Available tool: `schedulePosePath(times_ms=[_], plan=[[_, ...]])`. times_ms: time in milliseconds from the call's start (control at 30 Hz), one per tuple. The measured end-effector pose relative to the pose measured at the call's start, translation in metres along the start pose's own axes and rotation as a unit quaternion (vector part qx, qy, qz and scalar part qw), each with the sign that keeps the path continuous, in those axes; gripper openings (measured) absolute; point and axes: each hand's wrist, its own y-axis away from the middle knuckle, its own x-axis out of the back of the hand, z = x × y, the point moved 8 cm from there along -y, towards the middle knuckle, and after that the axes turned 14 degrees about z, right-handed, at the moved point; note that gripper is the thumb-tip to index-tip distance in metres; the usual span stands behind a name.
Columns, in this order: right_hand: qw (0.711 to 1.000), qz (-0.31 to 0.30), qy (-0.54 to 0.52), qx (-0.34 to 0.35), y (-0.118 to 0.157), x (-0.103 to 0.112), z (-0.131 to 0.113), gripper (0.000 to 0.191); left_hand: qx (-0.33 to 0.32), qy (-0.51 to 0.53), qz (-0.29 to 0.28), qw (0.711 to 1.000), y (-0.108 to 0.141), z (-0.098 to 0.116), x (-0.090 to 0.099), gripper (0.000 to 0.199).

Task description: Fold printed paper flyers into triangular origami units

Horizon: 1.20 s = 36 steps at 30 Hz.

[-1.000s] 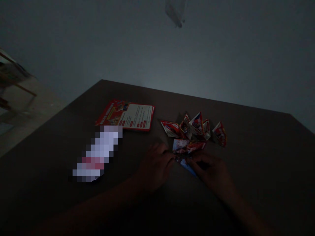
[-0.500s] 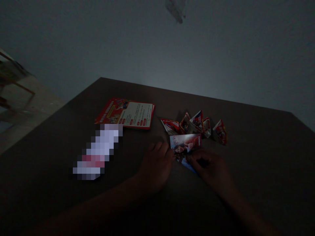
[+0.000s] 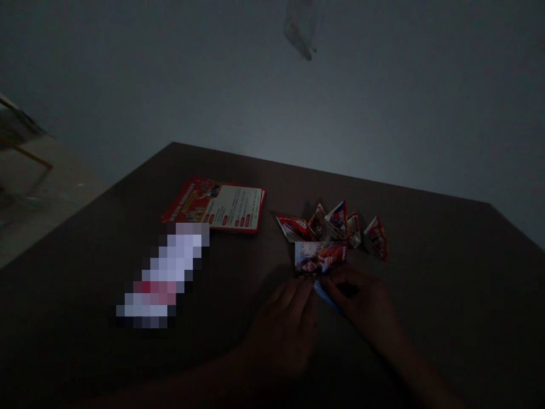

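A printed picture sheet [image 3: 320, 258], partly folded, lies on the table between my hands, its lower part hidden by my fingers. A bluish flap of it shows below, beside my right fingertips. My left hand [image 3: 285, 321] is closed, its fingers together at the sheet's lower left edge. From the other side, my right hand [image 3: 364, 301] pinches the sheet with thumb and fingers. Just beyond stand several small folded paper pieces [image 3: 338, 218], red and white with print, bunched together. One more folded piece [image 3: 376, 237] sits apart to their right.
A stack of red and white printed cards [image 3: 236, 207] lies on the dark table [image 3: 230, 272], left of the folded pieces. Nearer me is a long pale object blurred by large pixels [image 3: 170, 267]. A wall [image 3: 238, 85] rises behind the table; a wooden frame [image 3: 25, 153] stands far left.
My left hand has come down and right to the sheet's lower edge, uncovering its left side. My right hand keeps its pinch. The whole view has shifted slightly.
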Motion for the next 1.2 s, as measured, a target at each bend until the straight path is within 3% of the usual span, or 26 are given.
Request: schedulePosePath(times_ms=[133, 433, 1200], plan=[[1.000, 0.006, -0.008, 0.004, 0.000, -0.001, 0.001, 0.015, -0.016, -0.018, 0.001, 1.000, 0.007, 0.009, -0.003, 0.047], [1.000, 0.016, -0.011, 0.018, 0.000, 0.001, -0.002, 0.014, 0.016, -0.003, -0.022, 1.000, 0.010, 0.003, -0.007, 0.054], [0.996, -0.027, 0.089, 0.012, 0.001, -0.002, -0.005, 0.018, 0.042, 0.032, -0.044, 0.998, 0.002, -0.003, 0.000, 0.054]])
